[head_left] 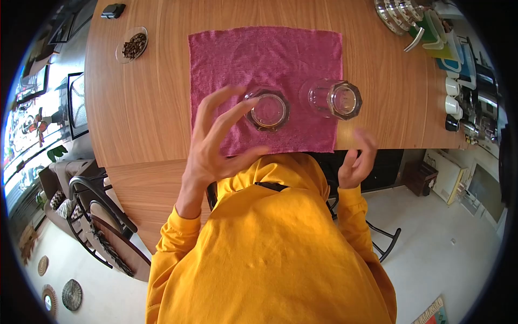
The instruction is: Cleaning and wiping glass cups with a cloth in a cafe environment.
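Observation:
On the magenta cloth (232, 59) stand two clear faceted drinking glasses. Thumb and fingers spread wide, my left hand (208, 146) is at the left glass (268, 111). Its fingertips overlap that glass's left rim in the picture; whether they touch it I cannot tell. The right glass (337, 100) stands near the cloth's right edge, with no hand on it. Below that glass, by the table's front edge, my right hand (357, 164) hangs with loosely bent fingers held apart and nothing in them. Its fingertips are slightly blurred.
On the wooden table (140, 108), a small clear dish (121, 52) of dark brown pieces sits at the far left, near a black object (113, 11). Metal pots (399, 16) and white cups (452, 94) line the right side. A chair (108, 227) is at left.

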### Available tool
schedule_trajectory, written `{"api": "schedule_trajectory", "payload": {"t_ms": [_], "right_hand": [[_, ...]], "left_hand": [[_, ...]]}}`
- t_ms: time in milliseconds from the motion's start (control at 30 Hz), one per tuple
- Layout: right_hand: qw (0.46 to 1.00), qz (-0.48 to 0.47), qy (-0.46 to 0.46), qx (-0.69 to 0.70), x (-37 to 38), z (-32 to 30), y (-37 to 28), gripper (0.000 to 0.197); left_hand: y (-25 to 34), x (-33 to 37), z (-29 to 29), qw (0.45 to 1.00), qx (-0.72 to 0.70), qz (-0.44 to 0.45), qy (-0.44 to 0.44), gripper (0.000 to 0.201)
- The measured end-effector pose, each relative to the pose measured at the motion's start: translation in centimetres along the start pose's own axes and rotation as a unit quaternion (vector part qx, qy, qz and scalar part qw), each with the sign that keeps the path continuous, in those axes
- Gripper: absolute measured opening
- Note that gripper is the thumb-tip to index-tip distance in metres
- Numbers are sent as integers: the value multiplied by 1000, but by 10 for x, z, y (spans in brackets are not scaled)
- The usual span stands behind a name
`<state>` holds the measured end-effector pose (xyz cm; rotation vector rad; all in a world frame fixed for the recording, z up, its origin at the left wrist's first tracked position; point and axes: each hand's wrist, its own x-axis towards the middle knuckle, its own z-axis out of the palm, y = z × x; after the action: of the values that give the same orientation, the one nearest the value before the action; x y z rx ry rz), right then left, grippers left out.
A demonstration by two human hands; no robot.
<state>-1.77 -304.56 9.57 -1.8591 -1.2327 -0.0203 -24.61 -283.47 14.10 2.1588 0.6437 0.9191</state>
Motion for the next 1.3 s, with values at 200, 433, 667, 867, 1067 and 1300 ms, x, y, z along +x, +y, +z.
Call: {"api": "schedule_trajectory", "payload": {"t_ms": [200,433,667,867,1067,1300], "right_hand": [[999,-34,11,-39,78,55,-35,48],[982,-85,-152,78,97,30,-5,61],[992,-70,-93,50,80,50,-5,62],[989,30,49,135,60,71,-8,82],[985,119,41,117,41,65,3,91],[905,251,-166,301,62,32,1,91]], "left_hand": [[3,25,45,999,15,19,-35,58],[-5,25,49,999,6,38,-23,42],[-9,23,52,999,-4,41,-22,40],[-10,23,51,999,-5,40,-17,40],[-7,23,49,999,-3,38,-21,40],[-7,22,47,999,-5,28,-23,39]]}}
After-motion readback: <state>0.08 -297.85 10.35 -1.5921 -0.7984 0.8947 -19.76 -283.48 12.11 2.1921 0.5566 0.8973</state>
